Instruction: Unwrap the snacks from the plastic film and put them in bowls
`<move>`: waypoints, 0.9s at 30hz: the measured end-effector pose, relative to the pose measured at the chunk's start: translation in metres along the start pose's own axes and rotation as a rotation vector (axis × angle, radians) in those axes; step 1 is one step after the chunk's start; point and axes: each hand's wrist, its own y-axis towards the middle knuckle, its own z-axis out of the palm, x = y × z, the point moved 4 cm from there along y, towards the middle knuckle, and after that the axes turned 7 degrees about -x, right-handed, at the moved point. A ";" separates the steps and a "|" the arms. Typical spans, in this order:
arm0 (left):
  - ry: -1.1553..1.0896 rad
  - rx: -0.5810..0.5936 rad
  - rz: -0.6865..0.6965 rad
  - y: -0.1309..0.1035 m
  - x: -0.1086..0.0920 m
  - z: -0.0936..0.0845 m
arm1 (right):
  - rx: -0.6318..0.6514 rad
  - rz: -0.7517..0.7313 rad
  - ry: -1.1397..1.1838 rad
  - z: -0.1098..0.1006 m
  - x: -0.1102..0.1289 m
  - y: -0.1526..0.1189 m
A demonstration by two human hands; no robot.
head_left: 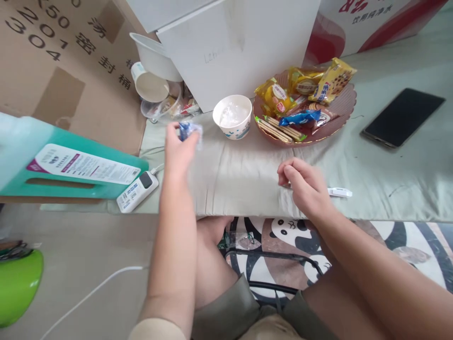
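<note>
My left hand (180, 146) pinches a small blue and clear packet (190, 133) above the cloth, left of a white paper cup (233, 118). Something clear and crinkled lies inside the cup. My right hand (305, 183) rests closed at the table's front part; whether its curled fingers hold anything is hidden. A white pen-like stick (340, 192) pokes out from beneath that hand to the right. Behind it, a pink glass bowl (339, 123) holds yellow snack packs (278, 98), a blue wrapped piece (300, 117) and green-ended stick packs (274, 130).
A black phone (403, 117) lies at the right. White boxes (240, 52) stand behind the cup. Stacked tubs (155, 56), a teal liquid jug (81, 160) and a white power bank (138, 191) with a cable are at the left.
</note>
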 end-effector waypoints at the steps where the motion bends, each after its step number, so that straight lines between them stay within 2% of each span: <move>1: -0.121 0.024 -0.159 -0.024 -0.001 0.009 | -0.023 -0.054 -0.122 -0.007 0.001 0.001; 4: -0.475 0.226 -0.580 -0.092 -0.001 0.038 | -0.052 -0.177 -0.534 -0.030 -0.004 0.004; 5: -0.536 0.245 -0.685 -0.107 0.001 0.041 | -0.037 -0.199 -0.662 -0.038 -0.007 0.003; 7: -0.628 0.260 -0.797 -0.124 0.007 0.043 | 0.026 -0.212 -0.865 -0.050 -0.017 0.001; 9: -0.669 0.304 -0.793 -0.126 0.012 0.043 | 0.096 -0.202 -0.992 -0.061 -0.026 -0.002; 13: -0.597 0.464 -0.636 -0.114 0.018 0.049 | 0.112 -0.194 -1.081 -0.071 -0.036 -0.003; 16: -0.480 0.448 -0.487 -0.112 0.027 0.057 | 0.037 -0.226 -1.022 -0.065 -0.031 0.001; 19: -0.322 0.439 -0.243 -0.117 0.031 0.065 | 0.009 -0.269 -0.832 -0.049 -0.019 0.003; 23: -0.136 0.560 0.077 -0.126 0.021 0.072 | 0.157 -0.280 -0.540 -0.021 -0.005 0.001; 27: -0.042 0.647 0.234 -0.132 0.010 0.073 | 0.290 -0.217 -0.474 -0.004 0.001 -0.001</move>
